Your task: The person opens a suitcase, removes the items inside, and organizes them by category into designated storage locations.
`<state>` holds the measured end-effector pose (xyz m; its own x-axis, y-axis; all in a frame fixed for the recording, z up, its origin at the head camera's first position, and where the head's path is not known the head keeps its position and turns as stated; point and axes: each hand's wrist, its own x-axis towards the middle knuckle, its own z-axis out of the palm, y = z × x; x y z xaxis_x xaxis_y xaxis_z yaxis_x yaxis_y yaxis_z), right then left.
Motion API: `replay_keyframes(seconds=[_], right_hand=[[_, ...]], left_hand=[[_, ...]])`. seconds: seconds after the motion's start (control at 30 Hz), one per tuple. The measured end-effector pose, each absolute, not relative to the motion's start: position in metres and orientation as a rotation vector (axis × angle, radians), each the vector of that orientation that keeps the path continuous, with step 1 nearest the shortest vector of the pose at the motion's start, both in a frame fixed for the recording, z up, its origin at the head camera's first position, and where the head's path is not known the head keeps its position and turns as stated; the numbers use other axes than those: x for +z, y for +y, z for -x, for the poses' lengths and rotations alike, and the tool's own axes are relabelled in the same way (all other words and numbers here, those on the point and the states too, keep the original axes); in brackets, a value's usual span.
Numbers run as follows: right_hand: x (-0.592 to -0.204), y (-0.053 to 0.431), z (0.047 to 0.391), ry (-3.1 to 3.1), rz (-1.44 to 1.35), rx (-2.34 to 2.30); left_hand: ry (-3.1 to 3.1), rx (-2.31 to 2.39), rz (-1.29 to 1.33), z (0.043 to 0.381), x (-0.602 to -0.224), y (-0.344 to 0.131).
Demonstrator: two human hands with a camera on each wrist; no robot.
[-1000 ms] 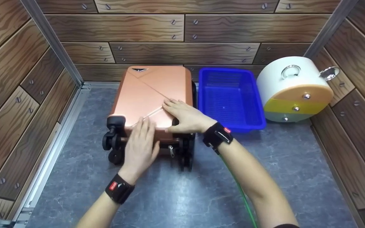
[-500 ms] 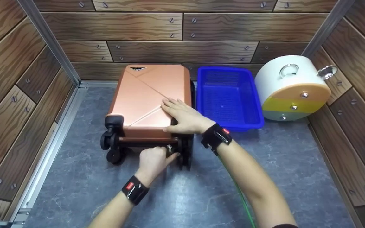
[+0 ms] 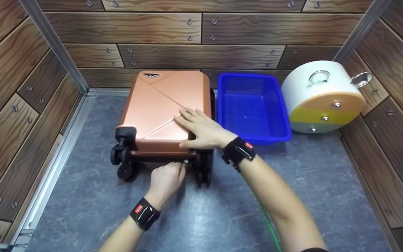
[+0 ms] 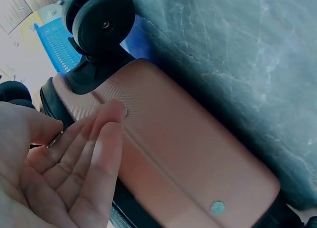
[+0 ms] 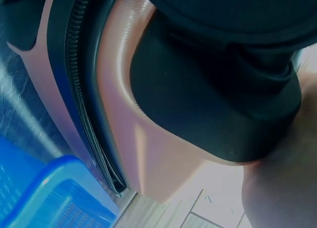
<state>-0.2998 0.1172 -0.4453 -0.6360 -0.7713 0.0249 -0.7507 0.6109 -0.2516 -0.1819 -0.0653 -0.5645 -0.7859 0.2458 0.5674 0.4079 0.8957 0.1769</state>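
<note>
A rose-gold suitcase [image 3: 168,101] lies flat on the floor, its wheel end toward me. At that end my left hand [image 3: 166,178] pinches the metal zipper pull [image 3: 186,161] between thumb and forefinger. In the left wrist view the pull [image 4: 55,139] shows at the thumb tip, the other fingers loosely bent beside the lower shell [image 4: 188,154]. My right hand [image 3: 203,131] rests spread on the near right corner of the upper shell. The zipper teeth [image 5: 75,45] run along the side seam in the right wrist view, where little of that hand shows.
Right of the suitcase stands a blue plastic basket [image 3: 254,138]. Beyond it is a round white container [image 3: 322,70] with orange, yellow and green drawer fronts. Black caster wheels [image 3: 126,171] jut from the suitcase's near end. Wood-patterned walls [image 3: 201,56] enclose the grey floor [image 3: 215,217].
My left hand has come off the suitcase's top, moved down to the near end and closed its thumb and forefinger on the zipper pull. The right hand has stayed nearly in place.
</note>
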Motion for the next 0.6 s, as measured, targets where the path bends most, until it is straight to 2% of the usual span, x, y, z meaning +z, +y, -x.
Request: replay_keyframes(seconds=[0.6], right_hand=[[-0.447, 0.119, 0.3, 2.731, 1.329, -0.372]], left_hand=[[-2.571, -0.482, 0.426, 0.175, -0.565, -0.084]])
